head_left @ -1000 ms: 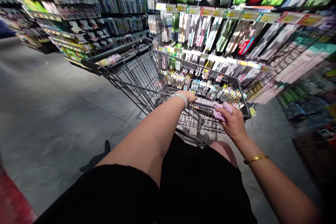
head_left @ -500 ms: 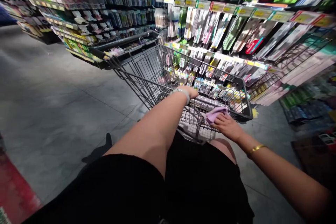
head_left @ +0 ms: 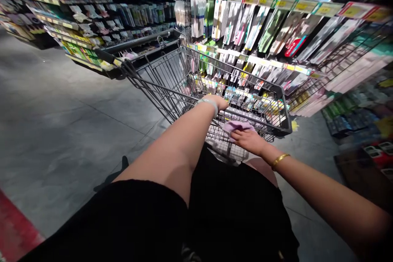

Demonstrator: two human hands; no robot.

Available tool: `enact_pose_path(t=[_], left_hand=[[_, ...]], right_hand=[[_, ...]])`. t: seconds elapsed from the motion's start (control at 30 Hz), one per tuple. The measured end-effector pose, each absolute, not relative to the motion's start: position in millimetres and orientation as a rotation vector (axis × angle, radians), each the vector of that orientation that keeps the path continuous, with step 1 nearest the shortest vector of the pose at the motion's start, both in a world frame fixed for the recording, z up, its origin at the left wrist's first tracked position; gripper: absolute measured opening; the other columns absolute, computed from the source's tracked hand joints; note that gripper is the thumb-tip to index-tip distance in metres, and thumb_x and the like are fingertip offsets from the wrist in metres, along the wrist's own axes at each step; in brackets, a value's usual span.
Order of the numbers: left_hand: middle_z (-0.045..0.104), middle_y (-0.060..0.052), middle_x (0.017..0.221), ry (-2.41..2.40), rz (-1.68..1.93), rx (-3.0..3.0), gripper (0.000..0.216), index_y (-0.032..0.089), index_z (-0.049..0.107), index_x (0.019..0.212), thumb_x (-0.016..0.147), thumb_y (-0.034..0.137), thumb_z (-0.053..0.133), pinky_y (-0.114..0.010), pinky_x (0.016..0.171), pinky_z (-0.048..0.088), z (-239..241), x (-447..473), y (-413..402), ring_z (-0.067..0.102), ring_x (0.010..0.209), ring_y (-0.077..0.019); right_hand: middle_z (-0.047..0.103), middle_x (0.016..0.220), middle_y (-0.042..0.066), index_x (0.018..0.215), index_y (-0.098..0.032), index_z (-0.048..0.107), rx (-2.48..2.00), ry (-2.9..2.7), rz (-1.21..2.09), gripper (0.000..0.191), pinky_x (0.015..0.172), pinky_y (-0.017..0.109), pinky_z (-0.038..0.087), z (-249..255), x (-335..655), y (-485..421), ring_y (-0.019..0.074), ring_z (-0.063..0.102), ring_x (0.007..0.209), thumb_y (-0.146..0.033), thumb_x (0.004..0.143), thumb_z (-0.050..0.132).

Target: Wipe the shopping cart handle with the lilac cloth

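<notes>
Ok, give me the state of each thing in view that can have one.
Shopping cart: upright, open-topped
Purple cloth: crumpled, partly covered
Left hand: over the cart's side, grip hidden
Right hand: holding the cloth
Pale bangle: worn, left wrist
Gold bracelet: worn, right wrist
Packets: hanging in rows

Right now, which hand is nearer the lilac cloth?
Right. The right hand is touching the lilac cloth, fingers over it. The left hand is apart from it, at the shopping cart, up and left of the cloth in the view.
</notes>
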State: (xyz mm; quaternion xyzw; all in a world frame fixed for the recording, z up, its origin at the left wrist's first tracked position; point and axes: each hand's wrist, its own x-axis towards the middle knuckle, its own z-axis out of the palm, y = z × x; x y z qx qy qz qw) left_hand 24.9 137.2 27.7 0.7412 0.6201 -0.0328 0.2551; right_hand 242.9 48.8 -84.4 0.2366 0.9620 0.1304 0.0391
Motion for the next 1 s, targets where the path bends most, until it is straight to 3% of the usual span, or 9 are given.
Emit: enact_pose_path(t=[0.1, 0.17, 0.27, 0.37, 0.57, 0.7, 0.87, 1.0], left_hand=[[0.075, -0.013, 0.097, 1.661, -0.119, 2.016, 0.040, 0.014, 0.075, 0.094, 0.088, 0.045, 0.048, -0.037, 0.090, 0.051, 25.9, 21.7, 140.0, 0.069, 0.094, -0.0279], [0.074, -0.014, 0.100, 1.647, -0.117, 2.019, 0.041, 0.014, 0.074, 0.096, 0.088, 0.045, 0.048, -0.038, 0.089, 0.051, 23.2, 20.9, 142.8, 0.069, 0.095, -0.0279], [0.074, -0.014, 0.098, 1.656, -0.132, 2.012, 0.044, 0.014, 0.074, 0.096, 0.088, 0.048, 0.048, -0.038, 0.087, 0.052, 19.1, 19.9, 146.3, 0.069, 0.091, -0.0273], [0.074, -0.013, 0.090, 1.674, -0.183, 1.989, 0.049, 0.014, 0.074, 0.093, 0.089, 0.052, 0.044, -0.039, 0.085, 0.053, 17.8, 16.0, 147.6, 0.070, 0.082, -0.0259], [0.075, -0.011, 0.091, 1.679, -0.245, 1.943, 0.053, 0.017, 0.073, 0.100, 0.091, 0.056, 0.040, -0.034, 0.080, 0.054, 17.9, 3.0, 149.3, 0.070, 0.077, -0.0228], [0.075, -0.011, 0.095, 1.690, -0.265, 1.967, 0.056, 0.017, 0.072, 0.102, 0.093, 0.057, 0.035, -0.033, 0.079, 0.053, 15.0, -0.2, 150.2, 0.071, 0.075, -0.0219], [0.074, -0.013, 0.103, 1.725, -0.343, 2.230, 0.060, 0.015, 0.072, 0.105, 0.096, 0.056, 0.028, -0.030, 0.089, 0.050, 21.6, -2.3, 142.4, 0.070, 0.096, -0.0255], [0.069, -0.018, 0.118, 1.728, -0.356, 2.385, 0.056, 0.013, 0.071, 0.108, 0.096, 0.053, 0.034, -0.034, 0.096, 0.046, 39.2, 9.6, 127.1, 0.063, 0.113, -0.0302]], right_hand=[[0.072, 0.094, 0.008, 0.103, -0.018, 0.071, 0.853, 2.838, 0.331, 0.028, 0.070, 0.032, 0.036, -87.2, 278.5, 39.5, 0.0181, 0.062, 0.084, -0.024, 0.099, 0.044], [0.072, 0.097, 0.009, 0.104, -0.018, 0.071, 0.910, 2.797, 0.345, 0.029, 0.067, 0.032, 0.035, -88.3, 281.8, 34.5, 0.0179, 0.061, 0.079, -0.024, 0.099, 0.043], [0.068, 0.112, 0.012, 0.096, -0.019, 0.071, 0.931, 2.821, 0.381, 0.027, 0.065, 0.030, 0.034, -90.5, 257.8, 31.3, 0.0214, 0.060, 0.093, -0.023, 0.098, 0.045], [0.066, 0.113, 0.013, 0.091, -0.019, 0.070, 0.981, 2.852, 0.350, 0.021, 0.064, 0.029, 0.033, -93.1, 232.4, 32.3, 0.0244, 0.057, 0.104, -0.022, 0.096, 0.051], [0.072, 0.090, 0.009, 0.102, -0.018, 0.071, 1.083, 2.791, 0.329, 0.024, 0.069, 0.031, 0.033, -77.4, 276.1, 19.0, 0.0194, 0.059, 0.077, -0.027, 0.098, 0.050], [0.071, 0.107, 0.008, 0.098, -0.024, 0.073, 1.136, 2.838, 0.464, 0.023, 0.076, 0.034, 0.032, -48.4, 314.7, -2.9, 0.0216, 0.058, 0.094, -0.020, 0.095, 0.051], [0.066, 0.122, 0.007, 0.098, -0.027, 0.075, 1.648, 3.010, 0.536, 0.025, 0.094, 0.043, 0.032, -43.2, 314.8, -21.7, 0.0270, 0.050, 0.113, -0.018, 0.090, 0.055], [0.067, 0.116, 0.007, 0.089, -0.026, 0.077, 2.046, 3.208, 0.264, 0.028, 0.099, 0.044, 0.036, -54.9, 313.4, -15.7, 0.0261, 0.053, 0.112, -0.012, 0.078, 0.055]])
